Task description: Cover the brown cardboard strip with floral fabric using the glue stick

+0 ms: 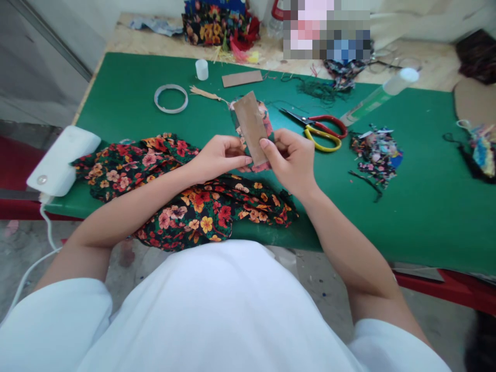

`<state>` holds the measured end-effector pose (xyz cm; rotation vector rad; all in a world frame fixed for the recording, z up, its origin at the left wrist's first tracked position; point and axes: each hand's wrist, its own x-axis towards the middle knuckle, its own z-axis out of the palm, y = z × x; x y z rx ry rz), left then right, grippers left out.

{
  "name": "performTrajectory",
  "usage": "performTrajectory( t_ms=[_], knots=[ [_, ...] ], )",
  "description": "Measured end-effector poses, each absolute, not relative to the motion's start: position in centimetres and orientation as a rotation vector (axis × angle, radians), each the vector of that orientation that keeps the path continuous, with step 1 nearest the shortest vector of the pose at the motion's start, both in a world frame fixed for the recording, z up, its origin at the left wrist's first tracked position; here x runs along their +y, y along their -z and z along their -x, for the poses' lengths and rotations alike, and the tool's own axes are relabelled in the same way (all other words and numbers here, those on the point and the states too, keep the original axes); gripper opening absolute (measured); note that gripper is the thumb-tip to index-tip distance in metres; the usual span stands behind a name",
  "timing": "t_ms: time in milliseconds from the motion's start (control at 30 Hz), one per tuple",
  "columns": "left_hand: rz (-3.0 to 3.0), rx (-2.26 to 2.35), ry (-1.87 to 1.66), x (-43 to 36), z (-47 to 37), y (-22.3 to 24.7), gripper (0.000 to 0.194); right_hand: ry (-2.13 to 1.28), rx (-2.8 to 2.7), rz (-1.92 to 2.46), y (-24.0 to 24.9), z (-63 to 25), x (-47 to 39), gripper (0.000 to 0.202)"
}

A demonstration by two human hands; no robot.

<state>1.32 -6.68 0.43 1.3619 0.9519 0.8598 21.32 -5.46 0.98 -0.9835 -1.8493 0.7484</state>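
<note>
Between both hands is a brown cardboard strip (250, 124) laid over a small piece of floral fabric (266, 118). My left hand (222, 157) pinches the lower left edge, its thumb at the strip's bottom corner. On the other side my right hand (292, 157) grips the strip with its thumb on top; its curled fingers are partly hidden behind. Below my forearms a large bunched floral cloth (194, 214) lies on the green mat. Red-and-yellow-handled scissors (320, 129) rest just beyond my right hand, blades pointing left.
The green mat (418, 206) covers most of the table. On it are another cardboard strip (242, 78), a tape ring (171, 98), a white cap (201, 69), a glue bottle (382, 95) and fabric scraps (377, 155). A white corded box (64, 161) stands at the left edge.
</note>
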Motion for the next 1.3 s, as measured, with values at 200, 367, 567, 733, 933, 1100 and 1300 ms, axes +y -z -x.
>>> performTrajectory(
  t_ms=[200, 367, 567, 733, 933, 1100, 1300],
  knots=[
    [-1.386, 0.984, -0.847, -6.74, -1.36, -0.61, 0.027, -0.732, -1.854, 1.002, -0.79, -21.13, -5.45, 0.052],
    [-1.388, 0.991, -0.84, -6.66, -1.26, -0.5, 0.022, -0.748, -1.857, 0.984, -0.77, -21.14, -5.39, 0.05],
    [-1.393, 0.925, -0.821, -6.7, -1.24, -0.56, 0.017, -0.718, -1.88, 0.977, -0.7, -21.21, -5.3, 0.051],
    [-1.318, 0.85, -0.795, -7.08, -1.47, -0.66, 0.03, -0.697, -1.871, 0.967, -0.5, -21.16, -5.25, 0.054],
    [-1.287, 0.837, -0.796, -7.24, -1.96, -0.48, 0.053, -0.684, -1.873, 0.957, -0.23, -21.01, -5.27, 0.052],
    [-1.308, 0.841, -0.823, -7.13, -2.05, -0.33, 0.063, -0.686, -1.888, 0.976, -0.22, -20.93, -5.31, 0.051],
    [-1.372, 0.892, -0.835, -7.02, -1.64, 0.22, 0.065, -0.762, -1.875, 0.969, -0.4, -21.03, -5.31, 0.051]
  ],
)
